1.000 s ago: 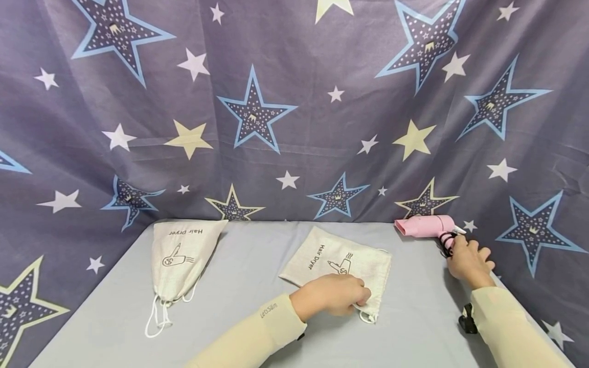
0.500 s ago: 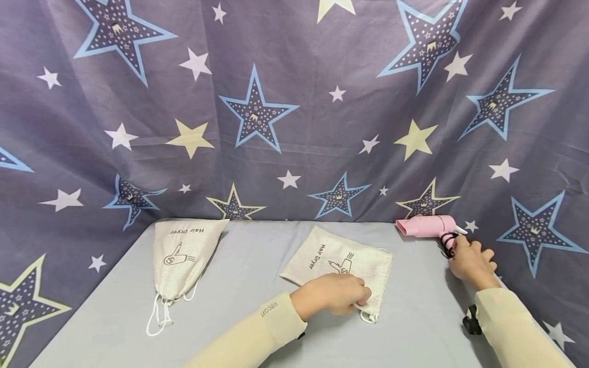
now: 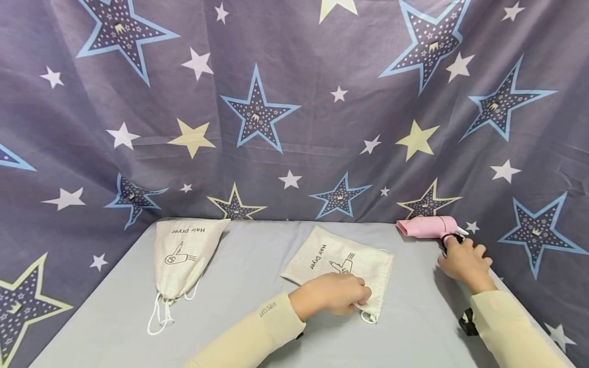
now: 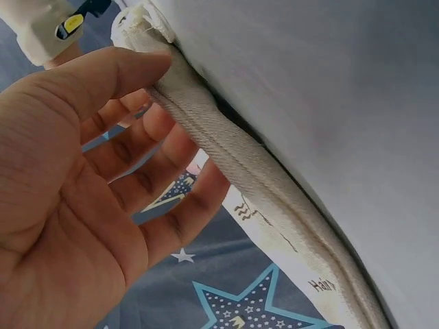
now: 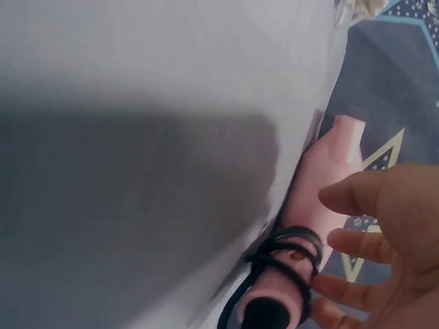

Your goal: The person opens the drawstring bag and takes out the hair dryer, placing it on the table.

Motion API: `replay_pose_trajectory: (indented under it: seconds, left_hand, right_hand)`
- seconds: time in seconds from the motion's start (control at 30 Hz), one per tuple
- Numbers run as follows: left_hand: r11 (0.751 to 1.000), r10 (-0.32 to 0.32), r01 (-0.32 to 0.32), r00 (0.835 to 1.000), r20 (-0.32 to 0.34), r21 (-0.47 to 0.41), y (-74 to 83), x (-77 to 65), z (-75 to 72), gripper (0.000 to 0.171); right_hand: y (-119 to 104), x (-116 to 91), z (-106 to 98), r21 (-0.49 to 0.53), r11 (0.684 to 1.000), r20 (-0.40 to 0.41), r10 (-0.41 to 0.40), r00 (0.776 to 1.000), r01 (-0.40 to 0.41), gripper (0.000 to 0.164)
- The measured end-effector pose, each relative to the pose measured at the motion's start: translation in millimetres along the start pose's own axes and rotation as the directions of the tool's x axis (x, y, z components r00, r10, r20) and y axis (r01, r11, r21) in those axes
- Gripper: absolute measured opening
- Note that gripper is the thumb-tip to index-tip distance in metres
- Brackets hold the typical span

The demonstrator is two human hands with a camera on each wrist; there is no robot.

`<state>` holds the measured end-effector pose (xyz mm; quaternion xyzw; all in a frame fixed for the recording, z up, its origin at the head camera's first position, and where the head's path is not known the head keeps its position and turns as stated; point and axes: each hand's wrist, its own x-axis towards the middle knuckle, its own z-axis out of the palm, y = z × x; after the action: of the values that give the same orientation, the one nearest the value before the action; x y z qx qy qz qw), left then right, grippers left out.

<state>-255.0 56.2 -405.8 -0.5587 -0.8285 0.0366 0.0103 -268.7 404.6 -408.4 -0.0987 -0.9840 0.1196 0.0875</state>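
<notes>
A pink hair dryer (image 3: 425,227) lies at the back right of the table, a black cord (image 5: 302,253) wound round its handle. My right hand (image 3: 466,261) is at that handle; in the right wrist view its fingers are spread, fingertips right beside the handle and cord. A cream drawstring bag (image 3: 317,250) printed "Hair Dryer" lies flat at centre right. My left hand (image 3: 338,294) holds the bag's near edge, close to the drawstring end. In the left wrist view the thumb (image 4: 140,68) lies over that edge and the fingers (image 4: 182,205) reach behind it.
A second "Hair Dryer" bag (image 3: 186,255), fuller and drawn closed, lies at the left with its white cords (image 3: 161,317) toward me. A star-patterned curtain (image 3: 294,128) hangs behind the grey table (image 3: 239,306) and along its sides.
My right hand has shifted slightly left at the hair dryer's handle. The left hand and both bags stay where they were; the whole head view has drifted slightly right.
</notes>
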Motion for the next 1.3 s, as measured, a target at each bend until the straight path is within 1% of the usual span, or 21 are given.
replay_pose_trajectory:
  seconds: [0.13,0.27,0.33,0.43,0.53,0.67,0.8,0.87,1.0,1.1,1.23,1.3]
  left_hand:
    - [1.0,0.016,-0.016,1.0,-0.009,0.013,-1.3,0.3,0.6,0.02]
    - [1.0,0.016,-0.016,1.0,-0.009,0.018,-0.7,-0.4,-0.5,0.02]
    - [1.0,0.015,-0.015,1.0,-0.01,0.022,-0.2,-0.8,-0.8,0.02]
    - [1.0,0.014,-0.014,1.0,-0.01,0.024,0.4,-1.3,-0.9,0.019]
    - [1.0,0.016,-0.016,1.0,-0.01,0.019,0.4,-1.4,-0.4,0.019]
    - [1.0,0.016,-0.016,1.0,-0.008,0.01,0.0,-0.8,0.4,0.019]
    - [1.0,0.016,-0.016,1.0,-0.007,0.011,-0.6,-0.1,1.9,0.019]
    - [1.0,0.016,-0.016,1.0,-0.009,0.01,-0.9,0.3,2.5,0.019]
    - [1.0,0.017,-0.017,1.0,-0.017,0.014,-1.2,0.8,3.8,0.019]
    - [0.999,0.02,-0.019,0.999,-0.034,0.04,-1.6,1.4,5.2,0.019]
    - [0.996,0.035,-0.03,0.998,-0.058,0.084,-3.6,2.7,6.8,0.02]
    - [0.994,0.051,-0.044,0.997,-0.063,0.102,-4.9,3.3,7.9,0.021]
  right_hand:
    - [-13,-4,-1,-0.024,0.999,0.002,-0.039,0.999,0.039,0.051]
    - [-31,-6,-1,0.018,0.996,0.043,-0.091,0.995,0.09,0.049]
    - [-39,-5,1,0.034,0.99,0.045,-0.139,0.989,0.137,0.048]
    - [-51,-2,8,0.052,0.971,0.02,-0.233,0.972,0.232,0.046]
    - [-62,0,18,0.087,0.941,-0.018,-0.327,0.945,0.327,0.04]
    - [-76,3,27,0.153,0.907,-0.039,-0.392,0.919,0.393,0.034]
    - [-89,6,32,0.193,0.877,-0.039,-0.442,0.896,0.441,0.033]
    - [-94,7,33,0.214,0.865,-0.029,-0.458,0.888,0.453,0.034]
    - [-101,9,36,0.258,0.856,0.013,-0.467,0.884,0.448,0.036]
    - [-103,11,39,0.283,0.843,0.031,-0.485,0.874,0.458,0.035]
    - [-103,14,42,0.309,0.807,0.032,-0.537,0.843,0.502,0.033]
    - [-103,15,42,0.312,0.798,0.033,-0.551,0.834,0.515,0.033]
